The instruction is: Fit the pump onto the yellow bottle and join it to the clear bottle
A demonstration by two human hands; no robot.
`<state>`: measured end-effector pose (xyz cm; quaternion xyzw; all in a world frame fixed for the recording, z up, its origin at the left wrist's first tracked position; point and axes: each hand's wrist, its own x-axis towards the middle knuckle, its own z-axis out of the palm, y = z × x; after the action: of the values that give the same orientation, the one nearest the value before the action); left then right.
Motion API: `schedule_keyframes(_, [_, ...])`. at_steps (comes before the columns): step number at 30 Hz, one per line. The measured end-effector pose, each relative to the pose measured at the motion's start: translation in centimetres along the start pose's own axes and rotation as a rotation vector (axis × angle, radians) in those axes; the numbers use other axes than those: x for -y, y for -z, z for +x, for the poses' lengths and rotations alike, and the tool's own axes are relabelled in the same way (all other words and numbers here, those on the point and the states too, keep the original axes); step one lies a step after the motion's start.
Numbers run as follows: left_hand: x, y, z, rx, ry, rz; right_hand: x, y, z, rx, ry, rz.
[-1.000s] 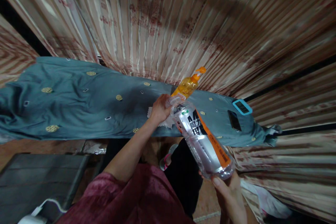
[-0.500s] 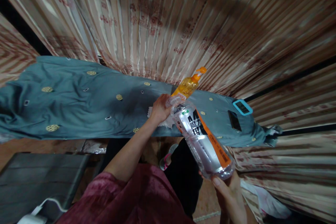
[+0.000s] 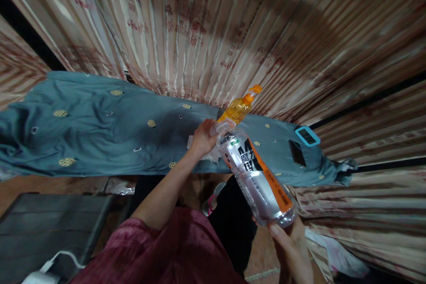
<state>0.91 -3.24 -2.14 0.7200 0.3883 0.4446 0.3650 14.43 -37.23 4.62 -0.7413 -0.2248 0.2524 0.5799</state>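
Head view: left hand (image 3: pixel 201 138), right hand (image 3: pixel 293 245) still hold bottle (image 3: pixel 257 178).

A clear bottle (image 3: pixel 258 177) with an orange-and-black label, an orange bottle (image 3: pixel 238 108), teal gold-dotted cloth (image 3: pixel 100 128).

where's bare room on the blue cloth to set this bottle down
Bare: the cloth from its left end to the left hand. Crowded right of that: pump bottle, phone, blue gadget, and the clear bottle held by left and right hand.
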Motion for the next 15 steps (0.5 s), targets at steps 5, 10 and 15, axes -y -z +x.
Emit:
schedule_keyframes(5, [-0.25,0.14,0.00,0.004,0.013,0.002,0.35,0.06,0.18,0.001,-0.010,-0.035])
schedule_keyframes(10, [-0.48,0.25,0.01,0.008,0.034,0.010,0.20,0.16,0.20,-0.003,0.016,-0.024])
schedule_keyframes(15, [-0.69,0.42,-0.02,0.014,0.031,0.008,-0.44,0.44,0.33,0.019,0.045,-0.014])
